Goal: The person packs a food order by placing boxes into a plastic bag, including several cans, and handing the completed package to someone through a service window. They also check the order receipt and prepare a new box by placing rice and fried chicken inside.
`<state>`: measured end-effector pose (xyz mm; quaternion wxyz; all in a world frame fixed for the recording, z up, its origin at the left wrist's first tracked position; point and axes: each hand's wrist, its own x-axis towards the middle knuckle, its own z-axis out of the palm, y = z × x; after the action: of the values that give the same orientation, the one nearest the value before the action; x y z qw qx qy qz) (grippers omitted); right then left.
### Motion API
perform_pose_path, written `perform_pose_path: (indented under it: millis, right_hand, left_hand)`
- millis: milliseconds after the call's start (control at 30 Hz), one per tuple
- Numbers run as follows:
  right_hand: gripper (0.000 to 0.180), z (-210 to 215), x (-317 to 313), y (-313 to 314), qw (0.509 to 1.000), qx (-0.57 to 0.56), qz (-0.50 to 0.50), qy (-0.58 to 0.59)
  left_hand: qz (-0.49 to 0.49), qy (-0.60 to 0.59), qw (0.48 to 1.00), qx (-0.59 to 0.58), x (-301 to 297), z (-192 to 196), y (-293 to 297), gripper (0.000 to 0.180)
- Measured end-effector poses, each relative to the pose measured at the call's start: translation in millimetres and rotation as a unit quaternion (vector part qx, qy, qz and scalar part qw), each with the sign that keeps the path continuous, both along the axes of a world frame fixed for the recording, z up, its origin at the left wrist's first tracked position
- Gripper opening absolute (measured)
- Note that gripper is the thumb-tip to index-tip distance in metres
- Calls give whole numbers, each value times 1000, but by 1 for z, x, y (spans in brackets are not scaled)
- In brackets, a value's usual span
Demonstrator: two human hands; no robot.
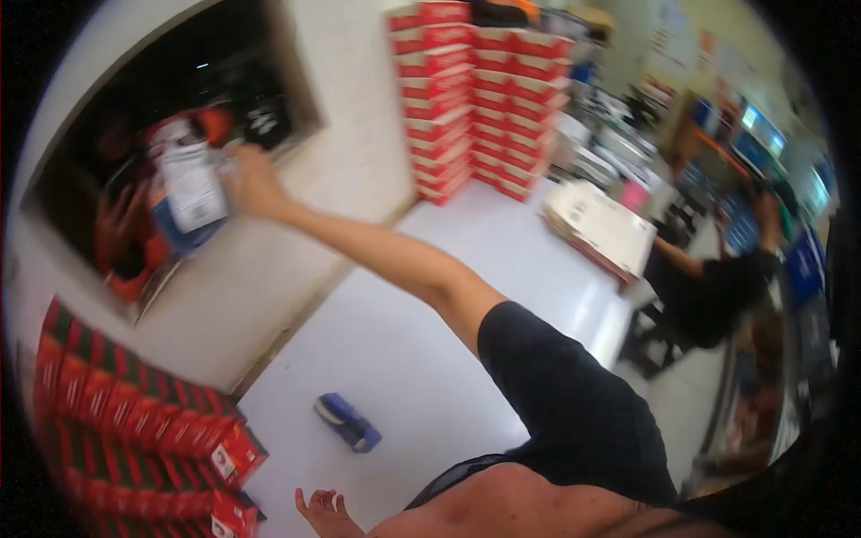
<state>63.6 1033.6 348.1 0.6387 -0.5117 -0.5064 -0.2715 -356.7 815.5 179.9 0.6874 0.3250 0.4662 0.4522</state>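
My right arm stretches to the upper left, toward an opening in the wall. At its end my right hand (pixel 256 182) is closed on the edge of a blue and grey package (pixel 193 184) with a white label; motion blurs the fingers. Beyond the package, in the dark opening, is a person in orange, whose hand (pixel 121 220) is raised beside it. Low in the picture, my left hand (pixel 325 514) is held over the white table (pixel 359 359), fingers apart and holding nothing. A blue hand-sized object with a pale part (pixel 348 422) lies on the table; its kind is unclear.
Red boxes (pixel 134 403) are stacked at the lower left. Tall stacks of red and white boxes (pixel 480 103) stand against the wall at the far end. A pile of pale flat sheets or folders (pixel 599 224) lies at the table's right edge. A person in black (pixel 717 300) sits beyond it.
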Motion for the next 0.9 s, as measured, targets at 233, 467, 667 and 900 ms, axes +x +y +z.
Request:
perform_pose_path:
  millis: [233,467,667,900]
  right_hand:
    - [26,-150,-108,-394,818,-370,391,201]
    - [33,-288,-209,-751,645,-710,3,283]
    - [34,-280,-261,-984,611,-601,-213,469]
    - [35,-247,-300,-1183,607,-419,-307,601]
  left_hand:
    - [-294,3,955,-47,99,-22,-99,34]
    - [-523,65,849,-33,181,-34,-257,30]
    - [-732,66,677,46,246,-104,-473,23]
    - [-887,274,356,102,271,-294,-657,27]
